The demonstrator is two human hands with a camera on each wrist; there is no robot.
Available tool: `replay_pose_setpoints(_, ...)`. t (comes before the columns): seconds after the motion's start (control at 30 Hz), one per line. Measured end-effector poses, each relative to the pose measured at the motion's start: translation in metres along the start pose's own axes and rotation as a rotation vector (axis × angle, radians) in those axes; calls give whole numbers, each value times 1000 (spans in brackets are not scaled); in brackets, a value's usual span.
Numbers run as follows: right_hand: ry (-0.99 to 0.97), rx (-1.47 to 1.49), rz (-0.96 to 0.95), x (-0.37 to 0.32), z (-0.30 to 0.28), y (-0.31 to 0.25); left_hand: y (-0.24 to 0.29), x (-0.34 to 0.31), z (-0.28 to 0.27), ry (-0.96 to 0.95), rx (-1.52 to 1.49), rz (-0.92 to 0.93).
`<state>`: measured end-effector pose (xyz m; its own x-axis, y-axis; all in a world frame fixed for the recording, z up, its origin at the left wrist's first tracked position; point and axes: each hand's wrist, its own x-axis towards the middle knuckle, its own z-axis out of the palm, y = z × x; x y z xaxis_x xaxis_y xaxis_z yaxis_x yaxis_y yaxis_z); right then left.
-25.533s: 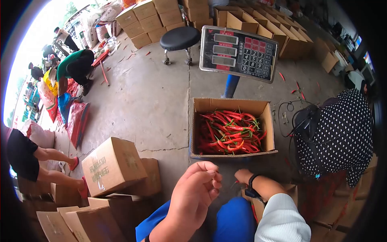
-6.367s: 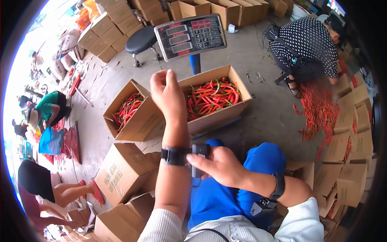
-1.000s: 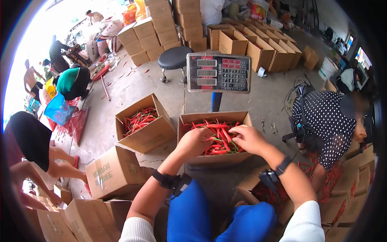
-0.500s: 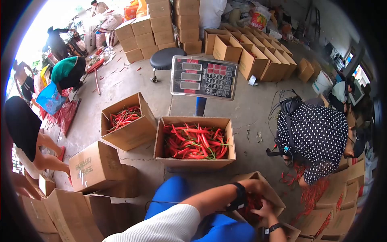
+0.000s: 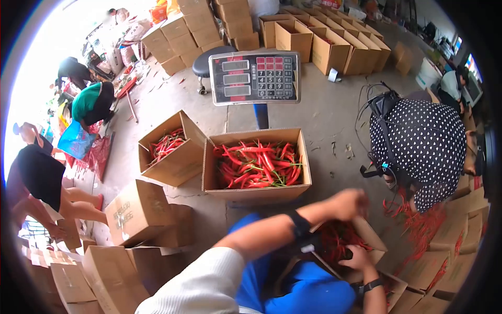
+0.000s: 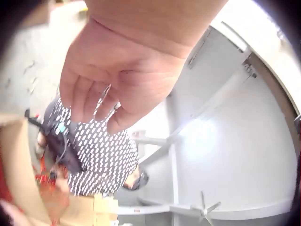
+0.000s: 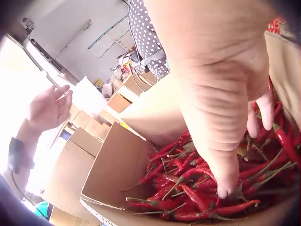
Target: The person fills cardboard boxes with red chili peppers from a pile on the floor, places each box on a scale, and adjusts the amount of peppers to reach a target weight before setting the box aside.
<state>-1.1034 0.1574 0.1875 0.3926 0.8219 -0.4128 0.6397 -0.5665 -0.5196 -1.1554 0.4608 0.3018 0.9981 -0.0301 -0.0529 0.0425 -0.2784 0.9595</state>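
Note:
My left hand (image 5: 348, 205) is held above the lower right box, its fingers loosely bent with nothing seen in them; the left wrist view shows its palm (image 6: 127, 70). Down inside that open cardboard box (image 5: 372, 235) is my right hand (image 5: 358, 258). Its thumb and spread fingers touch the red chili peppers (image 7: 188, 188), which have green stems and lie in a loose heap. Straight ahead, a larger carton (image 5: 256, 194) full of red chilies (image 5: 256, 163) sits in front of the scale display (image 5: 255, 78).
Another box of chilies (image 5: 183, 162) stands left of the scale carton. Closed cartons (image 5: 138, 209) are stacked at lower left. A person in a dotted top (image 5: 418, 141) bends over loose chilies (image 5: 423, 230) at right. A black stool (image 5: 206, 60) stands behind the display.
A second ago both hands were at the chilies in the scale carton; half a second ago both were in the lower right box. Since then my left hand has risen out of it.

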Motion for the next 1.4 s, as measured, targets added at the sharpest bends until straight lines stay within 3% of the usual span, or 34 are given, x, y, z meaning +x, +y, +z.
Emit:
replay_pose_setpoints(0.03,-60,17,33,3,-5,0,4,-10,-31,94,-116,106)
replay_pose_setpoints(0.07,-120,32,65,3,-11,-2,4,-20,-62,266,26,67)
replay_pose_setpoints(0.1,-181,46,99,3,-18,-2,-6,-39,-94,437,99,199)
replay_pose_setpoints(0.13,-322,88,174,17,-26,9,-10,-59,-160,399,381,-250)
replay_pose_setpoints(0.17,-341,110,196,26,-40,6,-25,-76,-181,378,649,-322)
replay_pose_setpoints(0.2,-360,134,219,39,-58,-3,-49,-93,-200,342,592,-451)
replay_pose_setpoints(0.23,-288,29,147,50,-82,-24,-77,-111,-211,376,695,-407)
replay_pose_setpoints(0.27,-217,-76,77,63,-108,-47,-98,-127,-212,410,796,-362)
replay_pose_setpoints(0.33,-73,-129,-64,92,-144,-74,-107,-145,-205,254,933,-579)
replay_pose_setpoints(0.43,42,-37,-42,141,-172,-149,-82,-158,-185,348,1018,-581)
replay_pose_setpoints(0.53,153,10,-152,178,-156,-218,-87,-162,-183,371,982,-537)
replay_pose_setpoints(0.6,215,91,-326,213,-120,-273,-85,-168,-183,382,968,-500)
replay_pose_setpoints(0.63,325,9,-504,236,-94,-282,-89,-172,-184,403,985,-453)
replay_pose_setpoints(0.7,190,-210,-390,243,-76,-326,-89,-177,-185,403,954,-425)
replay_pose_setpoints(0.8,201,-322,-193,260,-46,-333,-80,-191,-190,379,891,-402)
replay_pose_setpoints(0.87,302,-164,-349,268,-41,-322,-81,-199,-191,366,832,-387)
replay_pose_setpoints(0.9,261,22,-305,257,-53,-335,-82,-200,-193,371,802,-373)
replay_pose_setpoints(0.93,308,46,-353,270,-49,-324,-82,-199,-195,375,775,-354)
replay_pose_setpoints(1.07,196,111,-344,282,-66,-318,-61,-196,-205,394,709,-358)
replay_pose_setpoints(1.13,228,185,-432,285,-69,-318,-55,-201,-209,458,647,-319)
replay_pose_setpoints(1.27,171,304,-423,273,-68,-312,-59,-203,-214,513,522,-206)
replay_pose_setpoints(1.4,206,154,-429,249,-78,-332,-54,-192,-202,505,584,-81)
